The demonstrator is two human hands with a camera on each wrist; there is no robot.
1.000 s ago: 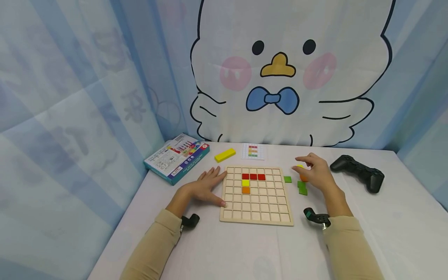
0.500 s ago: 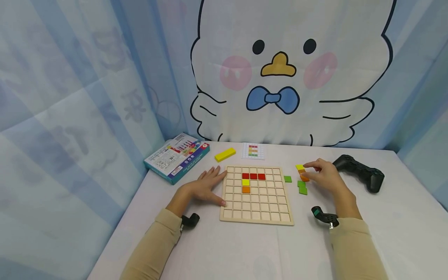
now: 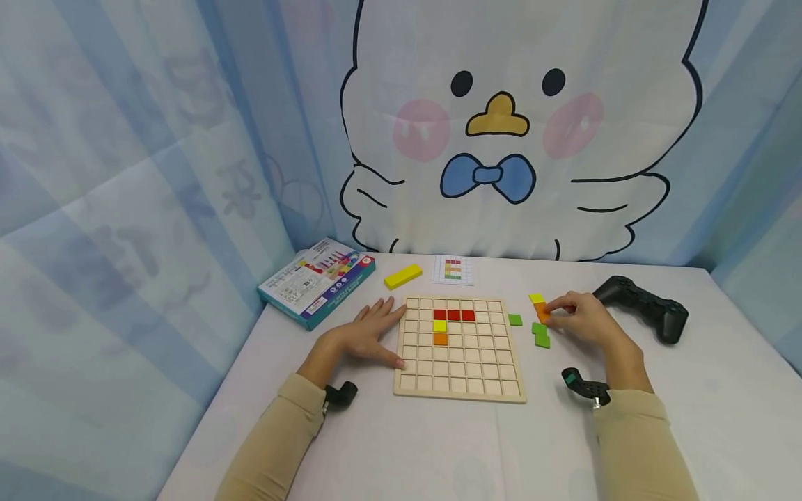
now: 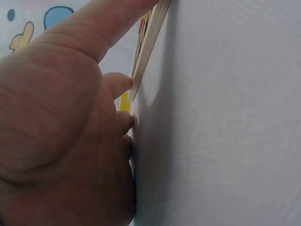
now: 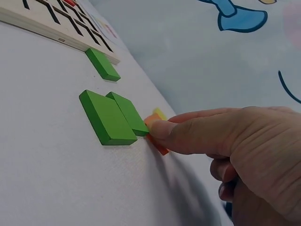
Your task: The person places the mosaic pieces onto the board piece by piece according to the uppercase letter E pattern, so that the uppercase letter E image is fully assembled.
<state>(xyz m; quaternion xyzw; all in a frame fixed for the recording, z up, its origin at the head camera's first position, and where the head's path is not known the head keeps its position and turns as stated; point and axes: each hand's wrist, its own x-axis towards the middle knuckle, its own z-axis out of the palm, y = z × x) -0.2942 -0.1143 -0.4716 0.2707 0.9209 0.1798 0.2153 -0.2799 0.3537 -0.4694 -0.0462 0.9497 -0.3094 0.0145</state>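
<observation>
A wooden grid board (image 3: 460, 385) lies flat, with three red tiles (image 3: 454, 316), one yellow tile (image 3: 440, 326) and one orange tile (image 3: 441, 339) in its cells. My left hand (image 3: 368, 338) rests on the table at the board's left side, thumb and forefinger touching its edge. Right of the board, my right hand (image 3: 587, 319) pinches a loose orange tile (image 5: 157, 144) between thumb and forefinger; the thumb partly hides it. A loose yellow tile (image 3: 536, 298) lies just behind it. Two green tiles (image 5: 104, 117) touch each other in front, and another green tile (image 5: 102, 65) lies by the board's edge.
Behind the board are a yellow block (image 3: 403, 277) and a pattern card (image 3: 453, 270). A teal-edged box (image 3: 316, 282) lies at the back left. A black game controller (image 3: 640, 308) sits close beyond my right hand. A printed curtain (image 3: 501, 229) closes off the table's back.
My right hand has moved right and slightly toward me, from above the yellow tile to the orange one, and its fingers have closed there. The left hand has stayed put.
</observation>
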